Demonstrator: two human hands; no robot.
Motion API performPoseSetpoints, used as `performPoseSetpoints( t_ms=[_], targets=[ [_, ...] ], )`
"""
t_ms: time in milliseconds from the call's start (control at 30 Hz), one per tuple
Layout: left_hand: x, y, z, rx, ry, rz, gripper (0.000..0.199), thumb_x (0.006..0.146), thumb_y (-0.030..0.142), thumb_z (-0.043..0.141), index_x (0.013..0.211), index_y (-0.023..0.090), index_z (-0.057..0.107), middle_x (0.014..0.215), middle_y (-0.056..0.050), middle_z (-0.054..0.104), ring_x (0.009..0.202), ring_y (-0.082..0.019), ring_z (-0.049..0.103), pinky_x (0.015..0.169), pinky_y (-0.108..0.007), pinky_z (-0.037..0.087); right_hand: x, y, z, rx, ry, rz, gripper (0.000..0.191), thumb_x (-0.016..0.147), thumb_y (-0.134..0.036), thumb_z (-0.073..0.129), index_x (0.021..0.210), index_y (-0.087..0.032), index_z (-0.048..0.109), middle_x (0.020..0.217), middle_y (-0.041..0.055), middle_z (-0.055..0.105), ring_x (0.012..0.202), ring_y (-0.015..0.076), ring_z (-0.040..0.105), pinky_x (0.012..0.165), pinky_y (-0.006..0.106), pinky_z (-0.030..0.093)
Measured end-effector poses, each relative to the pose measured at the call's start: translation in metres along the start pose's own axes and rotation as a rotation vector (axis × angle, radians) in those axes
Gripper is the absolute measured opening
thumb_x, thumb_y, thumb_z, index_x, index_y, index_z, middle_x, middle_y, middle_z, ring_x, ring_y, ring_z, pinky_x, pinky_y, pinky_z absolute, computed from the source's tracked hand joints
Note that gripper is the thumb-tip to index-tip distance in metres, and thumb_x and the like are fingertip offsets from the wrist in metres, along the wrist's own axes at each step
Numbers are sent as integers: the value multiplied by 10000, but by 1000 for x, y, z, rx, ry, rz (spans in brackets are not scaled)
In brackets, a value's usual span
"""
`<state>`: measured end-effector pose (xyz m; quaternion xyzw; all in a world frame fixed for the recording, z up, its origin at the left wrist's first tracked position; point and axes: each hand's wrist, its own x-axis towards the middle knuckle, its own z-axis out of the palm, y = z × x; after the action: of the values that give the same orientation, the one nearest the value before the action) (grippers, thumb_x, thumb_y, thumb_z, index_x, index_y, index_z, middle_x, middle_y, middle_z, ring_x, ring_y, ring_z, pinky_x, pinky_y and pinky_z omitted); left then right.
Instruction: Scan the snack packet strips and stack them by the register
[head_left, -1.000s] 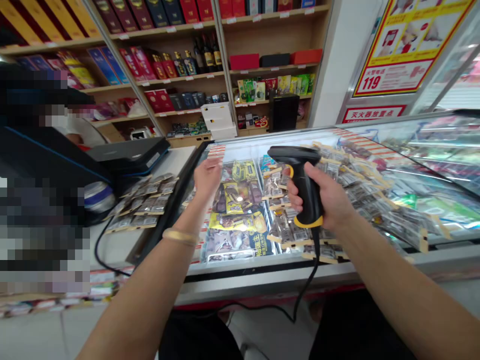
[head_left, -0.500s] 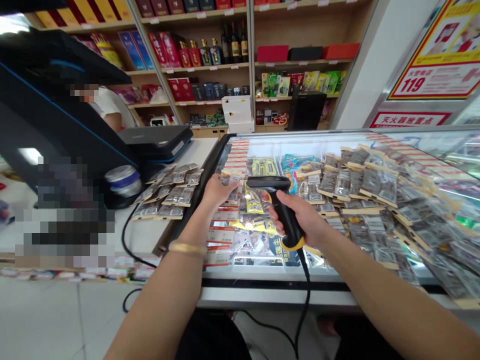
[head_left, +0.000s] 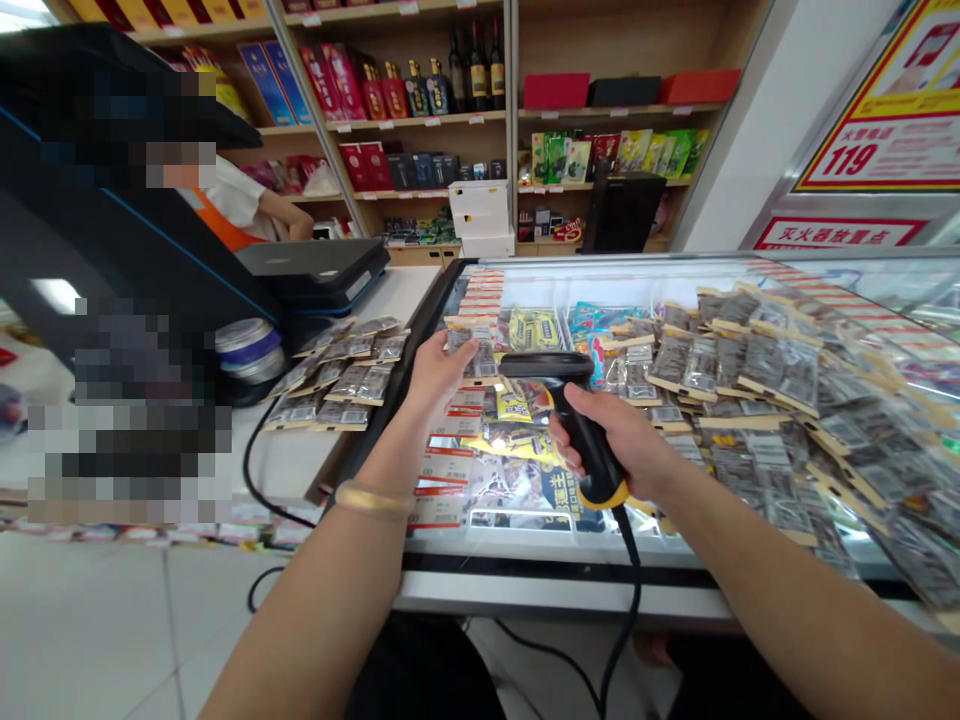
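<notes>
My right hand (head_left: 611, 435) is wrapped round the grip of a black and yellow barcode scanner (head_left: 581, 425), its head turned to the left. A cable (head_left: 628, 590) runs down from its handle. In my left hand (head_left: 442, 372) is a small clear packet (head_left: 474, 352) with dark contents and a tan strip, the thumb lying on its face. The packet is just left of the scanner head, above the glass. Many similar packets (head_left: 776, 360) lie heaped on the right of the glass top, and a smaller pile of packets (head_left: 349, 385) is left of my left hand.
Price labels (head_left: 442, 470) line the left side of the glass-topped display case (head_left: 525, 590). A dark scale (head_left: 315, 270) and a round tin (head_left: 250, 350) stand on the left counter. Behind, a person (head_left: 247, 205) is near stocked shelves (head_left: 420, 120).
The packet in my left hand now shows more of its face, beside the scanner. The view has shifted slightly. Behind the counter, the person's arm and orange clothing have come into view.
</notes>
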<state>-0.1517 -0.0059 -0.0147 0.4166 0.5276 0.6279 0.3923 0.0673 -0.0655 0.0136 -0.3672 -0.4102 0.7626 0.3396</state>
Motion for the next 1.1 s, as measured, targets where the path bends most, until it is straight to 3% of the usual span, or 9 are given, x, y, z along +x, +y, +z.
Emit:
performPoseSetpoints(
  t_ms=[467,733,833,900,1100],
  targets=[
    [-1,4,1,46,-2,21,347,657,333,718,951,153,684,1007,-66,762,912,-217,709,821,-331,570,5,3,-5,-10,-32,26,469,715,-577,769,860,-176,575,555,-34,573,397,88,476,385,212,402],
    [0,11,7,-13,12,-58,329,657,318,725,943,164,671,856,-33,757,814,-199,717,764,-310,573,1,-8,-2,111,-48,-53,373,800,-511,703,904,-173,581,575,-41,563,413,83,471,389,201,395],
    [0,27,27,27,-18,-33,296,697,338,692,944,174,678,834,-35,751,819,-203,714,739,-302,567,-14,-24,-15,171,-27,-137,369,805,-514,689,912,-175,591,580,-41,553,422,82,464,393,198,393],
    [-1,38,50,46,-71,-2,308,719,360,673,965,175,682,832,-40,748,818,-203,708,720,-295,558,-30,-36,-30,196,9,-199,358,807,-507,683,920,-180,596,589,-41,543,433,82,458,397,196,392],
    [-9,48,146,139,-281,87,387,723,469,690,946,153,694,879,-58,751,829,-191,681,730,-275,529,-84,-64,-88,187,181,-386,358,822,-512,656,975,-191,617,620,-32,514,462,93,428,418,216,380]
  ],
)
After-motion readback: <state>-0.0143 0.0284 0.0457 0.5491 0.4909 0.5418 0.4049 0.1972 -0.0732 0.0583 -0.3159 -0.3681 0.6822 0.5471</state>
